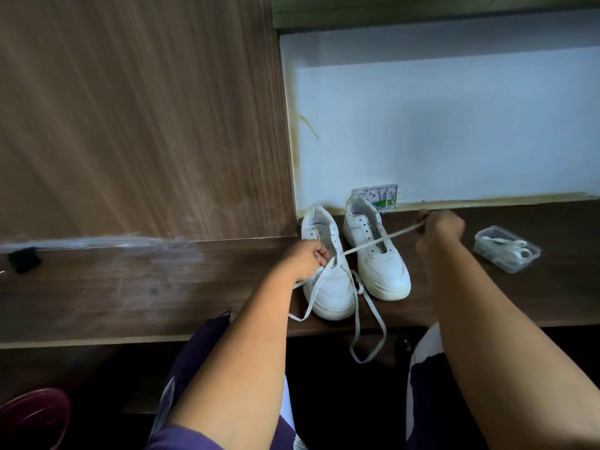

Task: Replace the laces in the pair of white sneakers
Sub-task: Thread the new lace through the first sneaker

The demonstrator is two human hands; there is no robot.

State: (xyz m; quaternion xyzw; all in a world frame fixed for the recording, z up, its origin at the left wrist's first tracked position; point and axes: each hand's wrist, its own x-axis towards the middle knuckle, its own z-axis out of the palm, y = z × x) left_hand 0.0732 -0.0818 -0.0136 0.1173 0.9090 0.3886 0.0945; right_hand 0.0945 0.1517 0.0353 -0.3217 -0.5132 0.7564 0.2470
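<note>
No text, label, brand or number can be read on anything here.

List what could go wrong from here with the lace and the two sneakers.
1. A long loop of the lace hangs over the front edge of the desk; it might snag or get pulled.
2. The right hand pulls the lace taut across the right sneaker, which may tip or slide.
3. The left hand pinches the lace above the left sneaker; a slip could lose the tension.
</note>
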